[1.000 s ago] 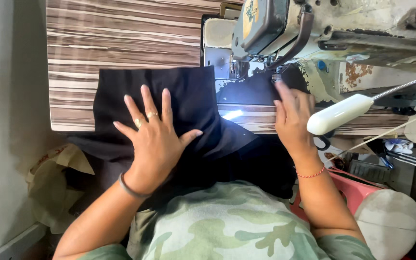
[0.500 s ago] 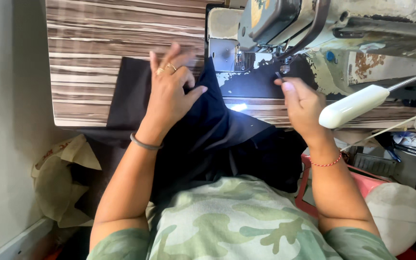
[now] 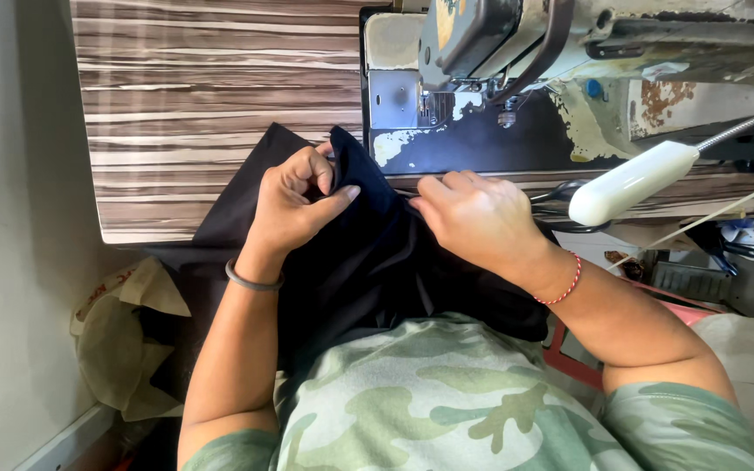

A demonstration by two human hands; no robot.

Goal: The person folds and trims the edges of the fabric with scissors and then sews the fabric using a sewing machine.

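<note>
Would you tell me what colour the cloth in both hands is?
The cloth is plain black, clearest in the head view.

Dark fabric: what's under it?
The dark fabric drapes over the striped wooden tabletop and its near edge, pinched by the left hand and right hand. Whatever lies beneath its folds is covered.

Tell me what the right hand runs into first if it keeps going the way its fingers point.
The right hand points left across the dark fabric, toward the raised fold pinched in the left hand. It would probably meet that fold first, then the left thumb; depth is hard to judge.
</note>
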